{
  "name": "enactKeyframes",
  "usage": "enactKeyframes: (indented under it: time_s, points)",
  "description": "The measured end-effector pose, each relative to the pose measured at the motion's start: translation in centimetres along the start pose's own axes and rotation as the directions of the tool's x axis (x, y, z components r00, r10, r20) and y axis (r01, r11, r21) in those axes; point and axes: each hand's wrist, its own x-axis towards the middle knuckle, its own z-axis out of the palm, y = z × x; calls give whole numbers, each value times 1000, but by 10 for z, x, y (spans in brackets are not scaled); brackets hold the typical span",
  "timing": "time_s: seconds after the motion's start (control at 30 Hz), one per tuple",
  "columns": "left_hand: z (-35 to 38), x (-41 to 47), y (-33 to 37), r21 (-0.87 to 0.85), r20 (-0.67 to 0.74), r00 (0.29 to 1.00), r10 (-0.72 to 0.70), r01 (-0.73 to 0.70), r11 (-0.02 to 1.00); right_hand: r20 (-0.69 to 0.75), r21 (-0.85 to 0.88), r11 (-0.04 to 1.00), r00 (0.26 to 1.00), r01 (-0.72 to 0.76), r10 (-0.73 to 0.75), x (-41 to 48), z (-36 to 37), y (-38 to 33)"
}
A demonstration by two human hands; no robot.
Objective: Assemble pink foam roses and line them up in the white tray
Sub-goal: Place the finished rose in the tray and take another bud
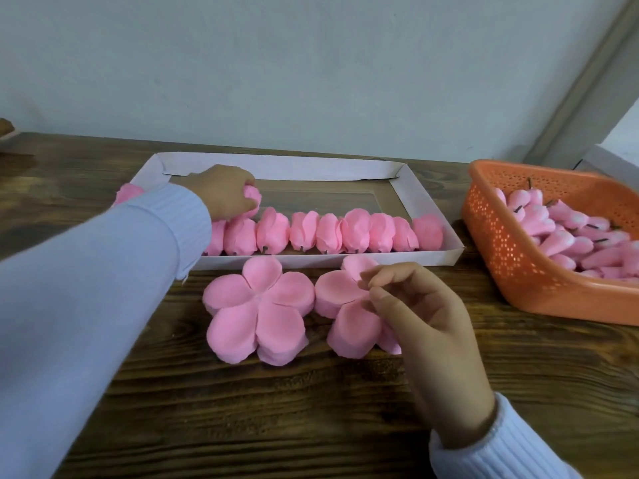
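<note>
A white tray (428,198) lies on the wooden table, with a row of several pink foam roses (332,233) along its near side. My left hand (221,191) reaches into the tray and grips one pink rose (251,198) at the left end, just behind the row. In front of the tray sit two stacks of flat five-petal foam pieces: the left stack (257,314) and the right stack (340,299). My right hand (415,319) hovers over the right stack with fingers curled, thumb and forefinger near a petal; whether it pinches one I cannot tell.
An orange perforated plastic basket (511,257) at the right holds several pink rose buds (567,236) with dark stems. A pale wall rises behind the table. Another pink piece (128,193) shows just left of the tray, behind my left sleeve.
</note>
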Motion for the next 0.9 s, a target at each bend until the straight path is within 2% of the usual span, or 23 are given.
enactKeyframes:
  time_s: [0.17, 0.37, 0.53, 0.8, 0.9]
  points:
    - [-4, -1, -11, 156, 11, 996, -93, 90, 984, 27, 7, 1000, 1000, -1, 0, 0, 0, -1]
    - [-8, -2, -14, 195, 8, 984, -176, 171, 966, 40, -23, 1000, 999, -16, 17, 0, 0, -1]
    - [-5, -4, -13, 258, 45, 980, -193, 175, 950, 49, -20, 1000, 999, -18, 19, 0, 0, -2]
    - [-5, 1, -22, 202, 120, 979, -165, 139, 970, 34, 0, 1000, 999, -16, 16, 1, 0, 0]
    - [-16, 1, -21, 186, 88, 981, -174, 155, 970, 7, 10, 1000, 1000, -16, 16, 1, 0, 1]
